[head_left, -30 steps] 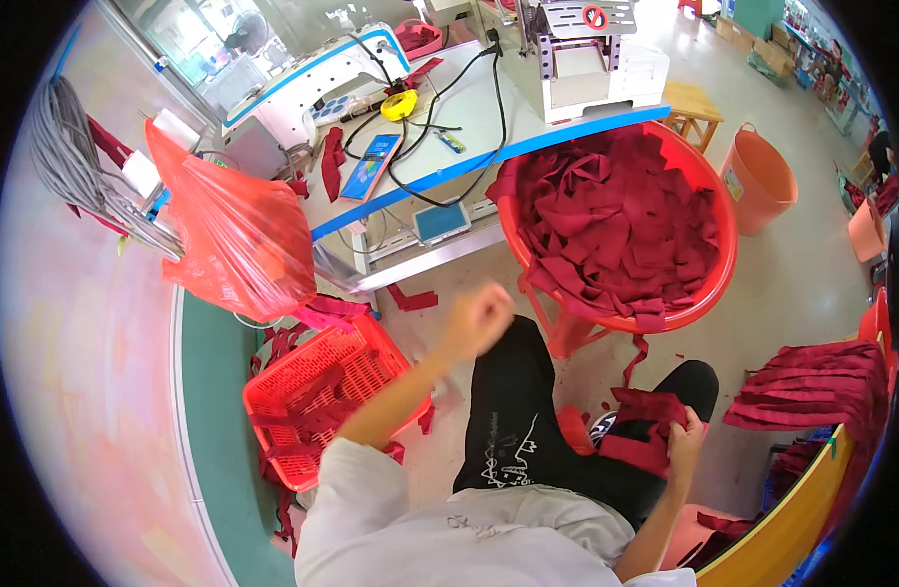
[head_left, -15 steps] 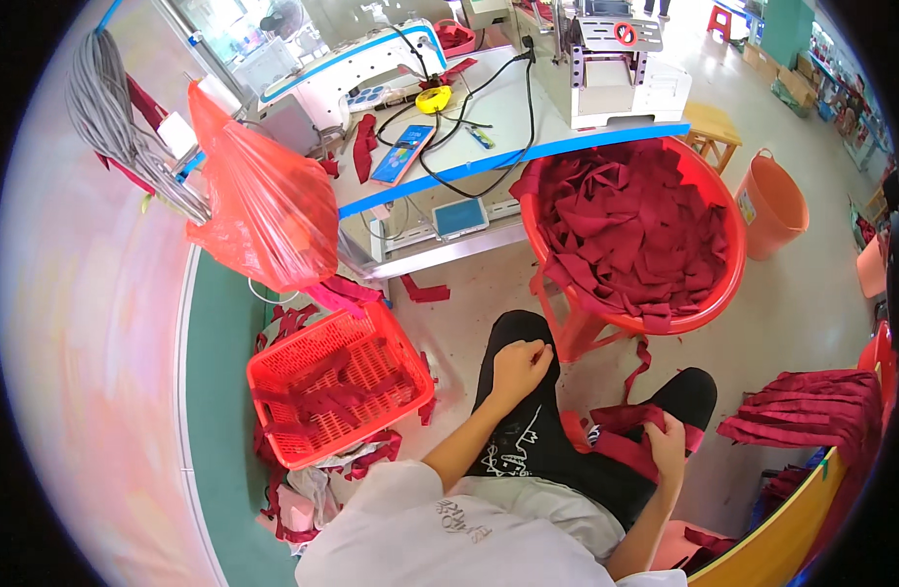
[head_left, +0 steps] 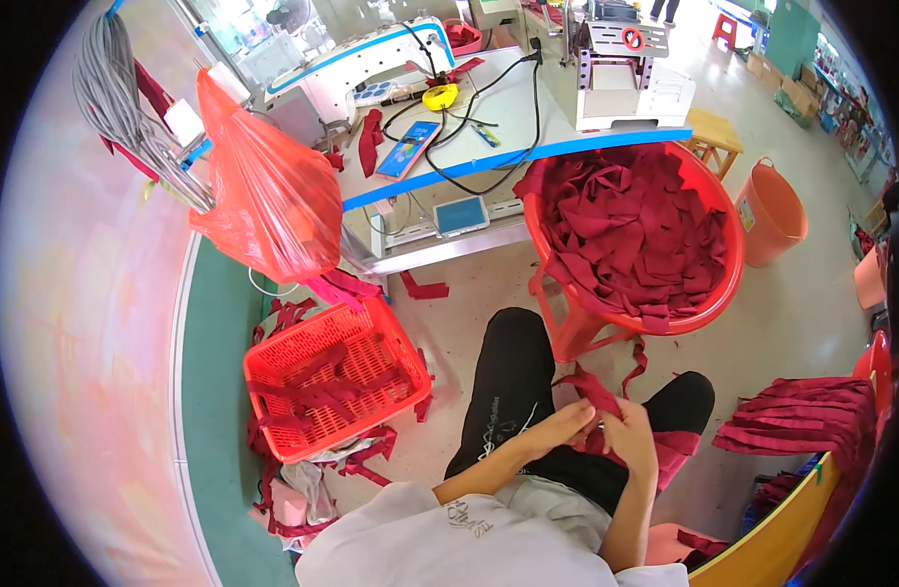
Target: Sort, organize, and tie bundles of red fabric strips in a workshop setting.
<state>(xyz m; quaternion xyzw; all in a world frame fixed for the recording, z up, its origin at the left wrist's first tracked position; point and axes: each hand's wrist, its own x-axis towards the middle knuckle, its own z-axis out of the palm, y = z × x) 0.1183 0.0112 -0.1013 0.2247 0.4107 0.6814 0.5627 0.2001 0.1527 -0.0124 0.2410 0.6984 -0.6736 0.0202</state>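
Note:
Over my lap, both hands have come together at a dark red fabric strip (head_left: 594,389). My right hand (head_left: 633,437) is closed on it, with the strip's upper end standing up past the fingers. Against it from the left, my left hand (head_left: 565,428) has its fingers pinched at the strip's edge. Something small and shiny shows between the hands, too small to name. More dark red fabric (head_left: 676,452) lies across my right thigh, below the right hand.
A red tub (head_left: 731,279) heaped with fabric pieces stands ahead on a red stool. On the left is a red plastic basket (head_left: 308,430) holding some strips. Folded strips (head_left: 797,416) hang at the right. A sewing table (head_left: 489,93) with a phone and cables stands ahead.
My left hand has moved from my left thigh rightward to my right hand. The right hand has shifted slightly left, and the strip is now raised between both hands.

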